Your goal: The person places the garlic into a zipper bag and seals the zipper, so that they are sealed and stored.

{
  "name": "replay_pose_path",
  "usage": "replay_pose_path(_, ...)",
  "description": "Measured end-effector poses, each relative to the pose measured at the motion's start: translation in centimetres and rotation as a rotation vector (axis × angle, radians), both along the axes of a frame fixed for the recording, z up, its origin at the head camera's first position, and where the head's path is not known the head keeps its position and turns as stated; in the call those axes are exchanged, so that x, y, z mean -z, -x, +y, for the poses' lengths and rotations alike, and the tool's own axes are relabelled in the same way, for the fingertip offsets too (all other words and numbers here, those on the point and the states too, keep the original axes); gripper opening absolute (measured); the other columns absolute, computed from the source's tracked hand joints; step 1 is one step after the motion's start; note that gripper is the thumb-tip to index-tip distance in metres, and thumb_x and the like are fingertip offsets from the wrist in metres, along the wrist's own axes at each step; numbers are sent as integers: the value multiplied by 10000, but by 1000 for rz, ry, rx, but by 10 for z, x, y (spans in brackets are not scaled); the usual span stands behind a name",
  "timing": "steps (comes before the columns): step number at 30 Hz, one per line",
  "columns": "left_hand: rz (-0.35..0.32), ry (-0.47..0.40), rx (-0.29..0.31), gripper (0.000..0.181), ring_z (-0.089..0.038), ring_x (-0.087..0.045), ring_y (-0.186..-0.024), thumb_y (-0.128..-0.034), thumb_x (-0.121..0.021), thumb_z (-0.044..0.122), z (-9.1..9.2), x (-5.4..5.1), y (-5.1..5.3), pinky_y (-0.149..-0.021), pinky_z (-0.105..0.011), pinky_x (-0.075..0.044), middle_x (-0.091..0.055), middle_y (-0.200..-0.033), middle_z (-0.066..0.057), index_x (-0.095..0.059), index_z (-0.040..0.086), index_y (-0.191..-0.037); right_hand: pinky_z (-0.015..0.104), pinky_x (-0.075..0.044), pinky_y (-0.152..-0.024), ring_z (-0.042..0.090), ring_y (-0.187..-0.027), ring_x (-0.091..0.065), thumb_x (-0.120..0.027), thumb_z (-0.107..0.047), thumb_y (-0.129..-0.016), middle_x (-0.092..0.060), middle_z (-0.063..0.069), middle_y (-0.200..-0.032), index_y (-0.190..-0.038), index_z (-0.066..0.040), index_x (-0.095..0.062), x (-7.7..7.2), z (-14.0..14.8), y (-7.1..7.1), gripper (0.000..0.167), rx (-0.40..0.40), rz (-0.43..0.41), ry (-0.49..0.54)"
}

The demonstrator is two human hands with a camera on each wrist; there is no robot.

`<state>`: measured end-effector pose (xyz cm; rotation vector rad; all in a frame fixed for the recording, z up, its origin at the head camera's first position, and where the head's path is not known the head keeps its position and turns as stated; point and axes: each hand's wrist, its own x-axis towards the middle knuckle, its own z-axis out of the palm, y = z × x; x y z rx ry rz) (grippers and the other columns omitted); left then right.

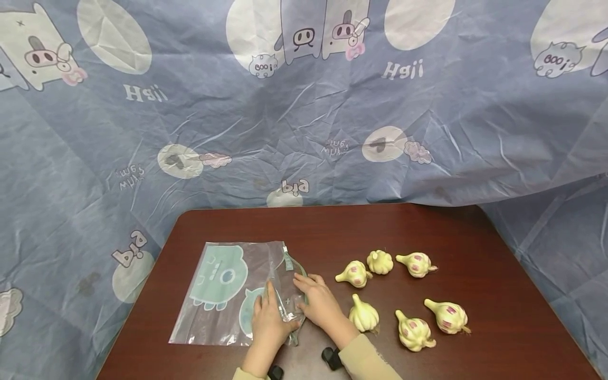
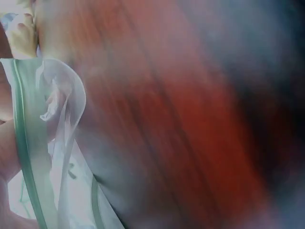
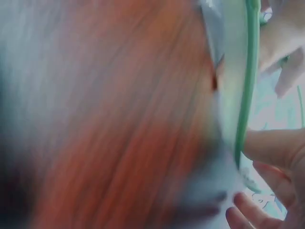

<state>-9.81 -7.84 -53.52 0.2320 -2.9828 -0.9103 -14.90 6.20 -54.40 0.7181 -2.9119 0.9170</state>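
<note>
Fingers [image 1: 271, 296] on glossy, crinkled bag [image 1: 235, 293]

You have two bare hands in view: one left hand [image 1: 271, 322] and one right hand [image 1: 324, 302]. Two cream fabric sleeves [image 1: 368, 360] show, and two small black wrist pieces [image 1: 332, 358]. You have one flat, clear plastic bag [image 1: 258, 258] with a green strip along its mouth; two pale blue-green cartoon figures [image 1: 220, 277] show printed on it. Count six pale yellow, rounded garlic bulbs [image 1: 364, 315] for yourself: four bear pinkish-purple patches, two are plain. You have one glossy reddish-brown tabletop [image 1: 304, 224]. Of the printed blue-grey cloth [image 1: 304, 105], you cannot tell how many pieces hang there.
</note>
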Motion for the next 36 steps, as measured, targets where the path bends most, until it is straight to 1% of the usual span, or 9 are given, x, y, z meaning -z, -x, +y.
replay_pose_path(4, 10, 10, 10, 1182, -589, -329, -1337, -585, -939, 234, 4, -2, 1, -978, -744, -363, -407, -1477, -310, -267, 78, -1545, 390, -510, -942, 234, -1112, -577, -714, 24, -829, -600, 50, -1393, -1288, -45, -647, -3, -4, -4, 470, -43, 5, 50)
replay_pose_path(7, 3, 38, 30, 1049, -599, -333, -1326, -618, -921, 246, 5, -4, 2, -978, -755, -355, -423, -1463, -314, -383, 139, -1512, 337, -521, -899, 205, -1070, -564, -680, 73, -827, -581, 55, -1415, -1314, -33, -623, -3, -6, -6, 502, -62, -25, 37)
replay_pose_path(10, -4, 58, 39, 972, -583, -355, -1314, -633, -910, 284, 5, -4, 4, -979, -742, -364, -465, -1421, -323, -454, 67, -1463, 304, -511, -874, 184, -1037, -548, -684, 65, -807, -567, 62, -1430, -1316, -24, -619, -1, -6, -7, 521, -61, -1, -19)
replay_pose_path(13, -1, 58, 12, 1056, -551, -397, -1292, -609, -925, 278, 3, -4, 6, -963, -705, -405, -441, -1435, -327, -394, -52, -1459, 302, -488, -828, 178, -957, -521, -718, 7, -798, -567, 81, -1427, -1300, -12, -628, -2, -6, -6, 510, -44, 28, -63)
replay_pose_path(16, 17, 27, -27, 1159, -541, -430, -1269, -557, -952, 219, -1, -5, 5, -947, -665, -446, -367, -1474, -343, -310, -131, -1457, 310, -443, -761, 177, -899, -471, -756, -76, -794, -565, 75, -1430, -1297, -14, -631, -4, -4, -5, 522, -13, 15, -92)
replay_pose_path(20, 40, -43, -56, 1191, -569, -435, -1252, -527, -962, 136, -4, -8, 4, -960, -627, -463, -296, -1489, -365, -268, -171, -1446, 323, -405, -734, 195, -929, -457, -798, -167, -778, -553, 39, -1447, -1312, -34, -625, -8, -2, -3, 577, 37, -24, -119)
replay_pose_path(23, 36, -67, -66, 1195, -578, -434, -1249, -526, -963, 118, -6, -11, 4, -976, -615, -458, -314, -1463, -383, -257, -177, -1444, 337, -399, -752, 208, -969, -465, -819, -217, -771, -542, 20, -1459, -1325, -50, -619, -10, 0, -1, 613, 62, -51, -129)
replay_pose_path(30, -5, 2, -104, 1221, -503, -477, -1240, -504, -975, 151, -1, -8, 4, -942, -587, -490, -492, -1325, -360, -268, -131, -1459, 371, -407, -798, 243, -1060, -497, -839, -248, -753, -554, 26, -1447, -1315, -61, -630, -6, 2, 0, 628, 76, -48, -106)
replay_pose_path(36, -7, -2, -127, 1217, -491, -479, -1245, -514, -966, 120, 3, -7, 1, -914, -590, -505, -500, -1322, -349, -254, -105, -1475, 402, -440, -817, 250, -1077, -534, -807, -193, -793, -582, 10, -1417, -1273, -78, -667, -4, 1, -3, 514, 65, 1, -42)
